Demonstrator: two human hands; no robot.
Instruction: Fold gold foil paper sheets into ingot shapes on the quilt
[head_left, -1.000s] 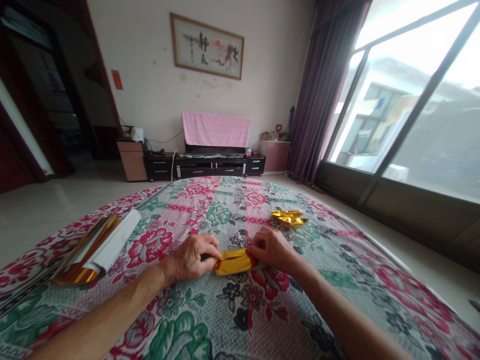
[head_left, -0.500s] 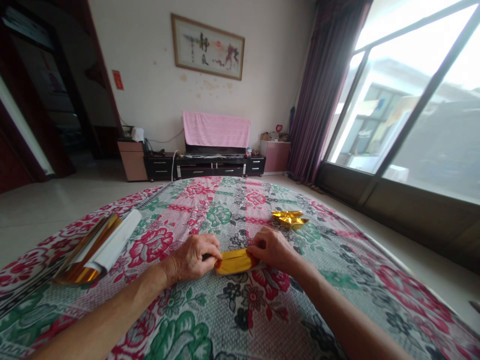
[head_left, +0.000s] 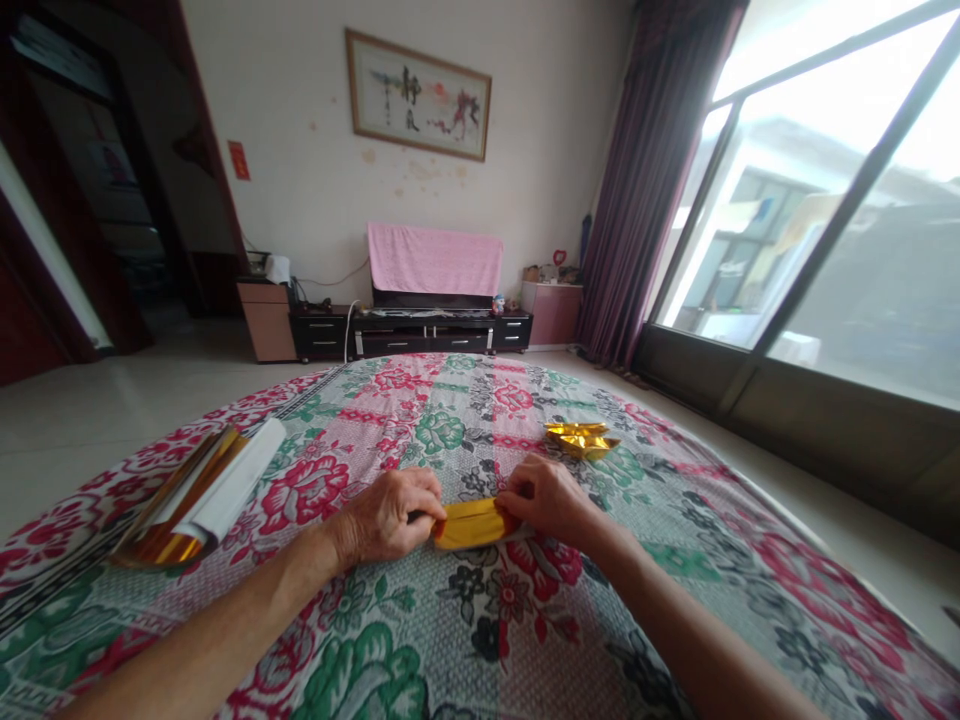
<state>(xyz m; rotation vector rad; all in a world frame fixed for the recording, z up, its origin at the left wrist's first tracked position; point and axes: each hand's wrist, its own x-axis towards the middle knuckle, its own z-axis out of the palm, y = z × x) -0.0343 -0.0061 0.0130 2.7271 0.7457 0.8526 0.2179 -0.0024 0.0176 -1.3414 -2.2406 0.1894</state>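
Observation:
Between my two hands lies a folded piece of yellow-gold paper [head_left: 474,524], long and narrow, with a crease along its middle. My left hand [head_left: 399,512] pinches its left end between thumb and fingers. At the opposite end my right hand [head_left: 549,498] is closed on the paper, its fingertips bent down over the edge. The paper rests on or just above the flowered cloth [head_left: 382,670]. Just beyond my right hand sit shiny folded gold paper pieces [head_left: 581,440] with pointed ends.
To the left lies a stack of gold and white paper sheets [head_left: 199,500], curled over. Past the table's far edge stands a low black TV cabinet [head_left: 442,332], with a pink cloth [head_left: 435,260] draped above it. A purple curtain [head_left: 645,200] hangs beside the large window.
Hardly anything differs. Both hands keep their hold on the yellow-gold paper, and the whole view has shifted very slightly.

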